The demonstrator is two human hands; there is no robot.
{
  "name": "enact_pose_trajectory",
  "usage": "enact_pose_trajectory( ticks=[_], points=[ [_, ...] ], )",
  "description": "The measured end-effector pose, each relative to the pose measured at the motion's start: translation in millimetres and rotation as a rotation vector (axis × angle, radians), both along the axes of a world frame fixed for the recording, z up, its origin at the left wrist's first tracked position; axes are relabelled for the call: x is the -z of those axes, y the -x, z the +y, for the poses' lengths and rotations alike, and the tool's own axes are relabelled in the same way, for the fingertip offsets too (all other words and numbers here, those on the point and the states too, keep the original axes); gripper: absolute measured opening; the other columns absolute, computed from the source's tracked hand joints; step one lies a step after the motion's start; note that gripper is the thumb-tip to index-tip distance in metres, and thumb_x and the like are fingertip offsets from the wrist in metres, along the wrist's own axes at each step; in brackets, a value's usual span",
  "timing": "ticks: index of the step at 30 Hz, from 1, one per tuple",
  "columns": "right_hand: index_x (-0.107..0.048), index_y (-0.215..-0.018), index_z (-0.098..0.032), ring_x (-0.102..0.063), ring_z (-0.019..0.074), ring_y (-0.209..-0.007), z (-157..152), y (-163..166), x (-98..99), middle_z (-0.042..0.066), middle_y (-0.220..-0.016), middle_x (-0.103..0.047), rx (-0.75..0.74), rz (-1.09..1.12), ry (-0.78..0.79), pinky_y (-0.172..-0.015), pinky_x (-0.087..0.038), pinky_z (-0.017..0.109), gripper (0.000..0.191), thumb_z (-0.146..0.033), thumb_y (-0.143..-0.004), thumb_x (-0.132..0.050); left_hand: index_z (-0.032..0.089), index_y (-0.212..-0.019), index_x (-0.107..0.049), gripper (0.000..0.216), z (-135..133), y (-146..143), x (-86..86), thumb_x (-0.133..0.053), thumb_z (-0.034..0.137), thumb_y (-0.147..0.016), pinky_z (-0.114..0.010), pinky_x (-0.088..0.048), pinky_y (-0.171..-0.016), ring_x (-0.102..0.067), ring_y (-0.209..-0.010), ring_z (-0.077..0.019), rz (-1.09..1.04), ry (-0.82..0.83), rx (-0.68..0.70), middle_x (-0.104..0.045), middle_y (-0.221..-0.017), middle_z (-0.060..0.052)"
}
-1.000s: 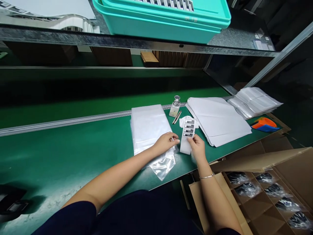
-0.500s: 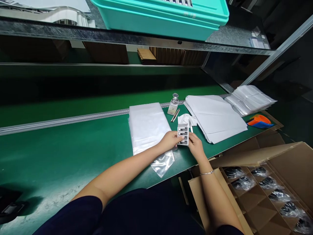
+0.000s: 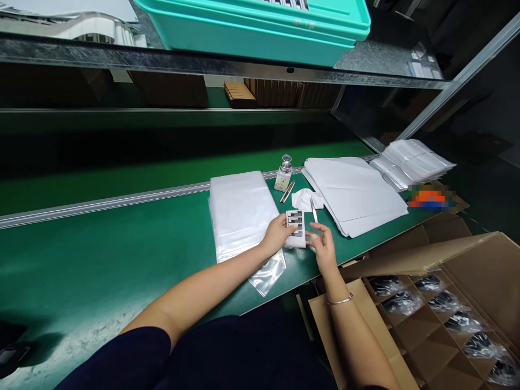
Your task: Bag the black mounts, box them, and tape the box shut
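My left hand (image 3: 277,235) holds a small white sheet of labels (image 3: 296,238) printed with several black-and-white blocks, its thumb pressed on the front. Just right of the sheet, my right hand (image 3: 324,250) has its fingers apart, with fingertips close to the sheet's edge. A pair of metal tweezers (image 3: 313,208) points away from its fingertips, over a crumpled white cloth (image 3: 304,199); whether the hand touches them I cannot tell. Under my left forearm lies a stack of clear plastic bags (image 3: 244,216). Behind the cloth are a dispenser bottle (image 3: 283,176) and another slim metal tool (image 3: 287,192).
White sheets (image 3: 353,195) and more plastic bags (image 3: 412,162) lie to the right on the green bench (image 3: 101,244). A divided carton (image 3: 430,346) with bagged black items stands below the bench edge. A teal bin (image 3: 252,38) sits on the overhead shelf.
The label sheet has moved left and down slightly with my left hand. My right hand has come away from its edge, and its fingers have spread.
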State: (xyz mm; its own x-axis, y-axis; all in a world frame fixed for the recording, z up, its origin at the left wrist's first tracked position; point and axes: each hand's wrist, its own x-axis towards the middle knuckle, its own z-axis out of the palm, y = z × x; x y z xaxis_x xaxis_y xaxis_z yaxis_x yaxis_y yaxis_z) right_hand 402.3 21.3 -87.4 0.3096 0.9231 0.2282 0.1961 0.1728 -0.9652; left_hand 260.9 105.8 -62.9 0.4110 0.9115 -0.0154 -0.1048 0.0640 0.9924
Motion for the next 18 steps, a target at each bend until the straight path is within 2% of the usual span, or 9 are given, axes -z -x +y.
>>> enact_pose_trajectory(
  ticks=[1,3,6,9,11,12,14,16,18],
  points=[
    [-0.059,-0.108,-0.022,-0.069,0.021,-0.084,-0.3,1.4,-0.9,0.011,-0.115,-0.065,-0.018,0.016,0.054,-0.069,-0.056,0.034,0.038,-0.05,-0.081,-0.058,0.014,-0.1,-0.061,0.027,-0.1,-0.5,-0.6,-0.066,0.014,-0.074,-0.031,-0.053,-0.083,-0.067,-0.089,-0.018,-0.051,0.007,-0.023,-0.072,-0.097,-0.007],
    [-0.062,-0.099,-0.021,-0.068,0.0195,-0.07,-0.9,4.1,-2.4,0.008,-0.095,-0.071,-0.074,0.018,0.182,-0.064,-0.055,0.032,0.039,-0.051,-0.076,-0.064,0.015,-0.103,-0.058,0.033,-0.9,-1.5,-1.9,-0.068,0.013,-0.072,-0.03,-0.052,-0.082,-0.067,-0.088,-0.0174,-0.137,0.011,-0.06,-0.071,-0.094,-0.005],
    [-0.06,-0.077,-0.02,-0.064,0.0179,-0.059,0.9,4.7,-2.1,0.002,-0.064,-0.065,-0.072,-0.015,0.273,-0.061,-0.053,0.031,0.031,-0.051,-0.077,-0.062,0.018,-0.127,-0.045,0.061,-4.3,-1.8,-3.1,-0.071,0.016,-0.072,-0.031,-0.052,-0.079,-0.067,-0.08,-0.016,-0.159,0.033,-0.058,-0.067,-0.088,-0.002],
    [-0.055,-0.072,-0.021,-0.059,0.0158,-0.052,8.2,-1.3,1.6,-0.001,-0.058,-0.061,-0.005,-0.035,0.308,-0.057,-0.053,0.031,0.032,-0.052,-0.077,-0.058,0.021,-0.142,-0.03,0.081,-9.7,2.2,-1.7,-0.072,0.02,-0.073,-0.035,-0.052,-0.083,-0.066,-0.091,-0.0188,-0.038,0.031,-0.111,-0.064,-0.108,-0.008],
    [-0.054,-0.068,-0.021,-0.055,0.0149,-0.046,14.2,-7.3,3.1,-0.001,-0.055,-0.059,0.021,-0.075,0.363,-0.05,-0.051,0.03,0.032,-0.052,-0.076,-0.059,0.02,-0.139,-0.037,0.072,-13.1,8.4,-0.4,-0.07,0.019,-0.076,-0.037,-0.051,-0.086,-0.063,-0.106,-0.0227,0.096,-0.049,-0.153,-0.059,-0.125,-0.014],
    [-0.055,-0.067,-0.021,-0.054,0.0149,-0.044,16.6,-10.3,2.6,0.0,-0.054,-0.059,0.028,-0.105,0.393,-0.046,-0.049,0.029,0.031,-0.05,-0.075,-0.06,0.019,-0.134,-0.044,0.061,-14.6,12.6,-0.7,-0.066,0.019,-0.077,-0.037,-0.051,-0.086,-0.061,-0.109,-0.0236,0.169,-0.109,-0.134,-0.058,-0.127,-0.014],
    [-0.058,-0.067,-0.02,-0.054,0.0161,-0.043,18.3,-16.4,-1.7,0.001,-0.053,-0.06,0.049,-0.184,0.437,-0.045,-0.047,0.029,0.027,-0.046,-0.074,-0.063,0.017,-0.117,-0.059,0.036,-18.1,23.3,-6.5,-0.059,0.018,-0.081,-0.037,-0.052,-0.086,-0.062,-0.105,-0.0236,0.317,-0.249,0.001,-0.064,-0.117,-0.012],
    [-0.063,-0.075,-0.019,-0.059,0.0191,-0.052,14.2,-22.5,-10.3,0.003,-0.06,-0.064,0.089,-0.268,0.449,-0.053,-0.048,0.031,0.023,-0.042,-0.074,-0.064,0.017,-0.101,-0.066,0.021,-24.0,38.1,-23.4,-0.054,0.018,-0.083,-0.037,-0.052,-0.086,-0.065,-0.097,-0.0223,0.441,-0.396,0.19,-0.069,-0.104,-0.009],
    [-0.066,-0.088,-0.018,-0.064,0.0229,-0.068,4.4,-27.3,-21.7,0.007,-0.074,-0.069,0.169,-0.378,0.426,-0.066,-0.05,0.035,0.027,-0.041,-0.076,-0.063,0.018,-0.096,-0.068,0.02,-35.8,57.9,-53.3,-0.05,0.019,-0.087,-0.034,-0.052,-0.086,-0.066,-0.093,-0.0208,0.498,-0.541,0.336,-0.071,-0.1,-0.008]
  ],
)
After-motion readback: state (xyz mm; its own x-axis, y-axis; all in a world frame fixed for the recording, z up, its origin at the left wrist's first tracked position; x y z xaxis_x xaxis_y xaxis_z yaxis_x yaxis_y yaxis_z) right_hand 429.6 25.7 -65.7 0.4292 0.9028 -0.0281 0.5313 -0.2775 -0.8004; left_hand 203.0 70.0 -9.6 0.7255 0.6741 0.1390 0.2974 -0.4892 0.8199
